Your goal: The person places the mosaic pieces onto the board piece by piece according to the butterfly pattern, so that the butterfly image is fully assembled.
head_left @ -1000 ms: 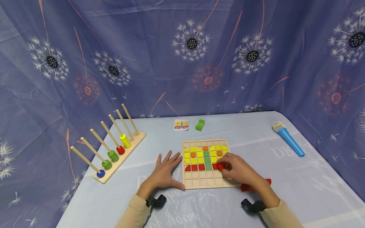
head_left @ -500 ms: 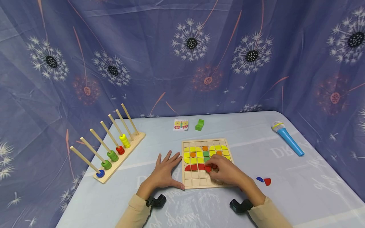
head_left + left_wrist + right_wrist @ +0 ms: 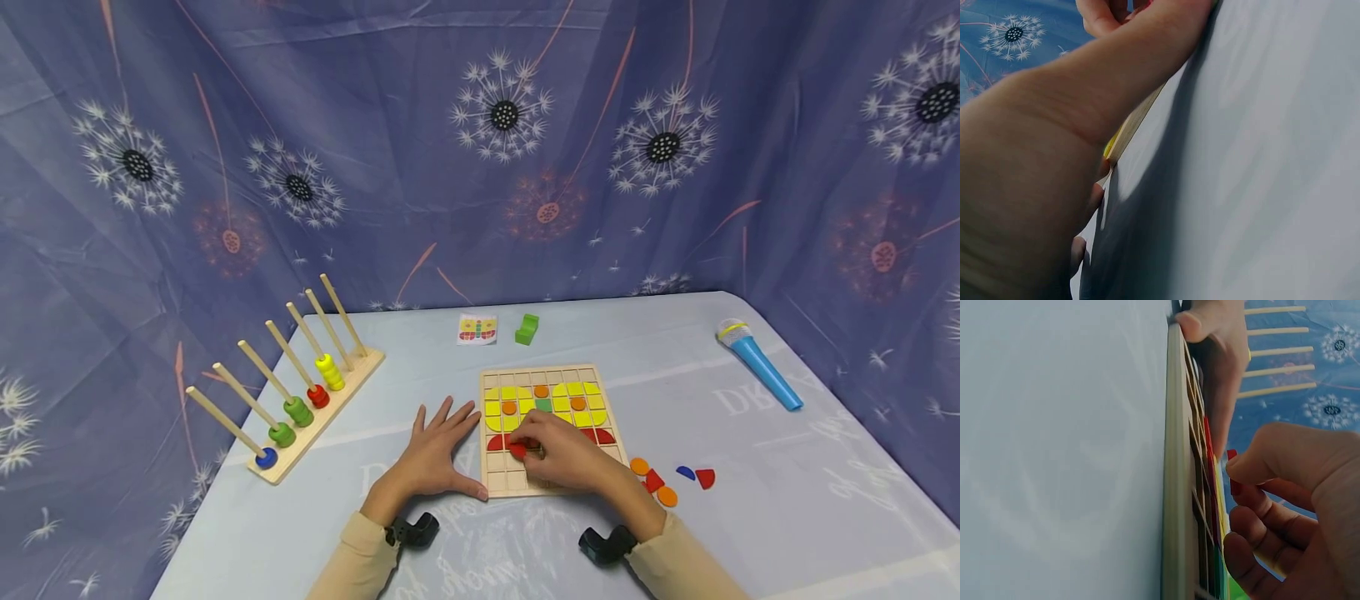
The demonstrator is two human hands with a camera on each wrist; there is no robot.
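Observation:
My right hand (image 3: 558, 450) is over the wooden grid board (image 3: 495, 485), pinching a red puzzle tile (image 3: 517, 451) between thumb and fingers. In the right wrist view that red tile (image 3: 1234, 472) shows at the thumb tip, just off the board's face. Yellow tiles (image 3: 492, 408), orange discs (image 3: 577, 403), green squares and a row of red pieces (image 3: 604, 436) lie in the grid's cells; my right hand hides part of them. With fingers spread, my left hand (image 3: 431, 454) rests on the table, its fingertips and thumb at the board's left edge.
Right of the board lie loose orange discs (image 3: 667, 497), red pieces (image 3: 705, 478) and a blue half-disc (image 3: 686, 472). A wooden peg stand with beads (image 3: 296, 442) is at left. Behind the board are a butterfly picture card (image 3: 477, 329) and a green block (image 3: 527, 329). A toy microphone (image 3: 761, 367) lies right.
My right hand has moved left across the board with the red tile, uncovering red pieces on the board's right and the loose pieces beside it. My left hand has stayed put.

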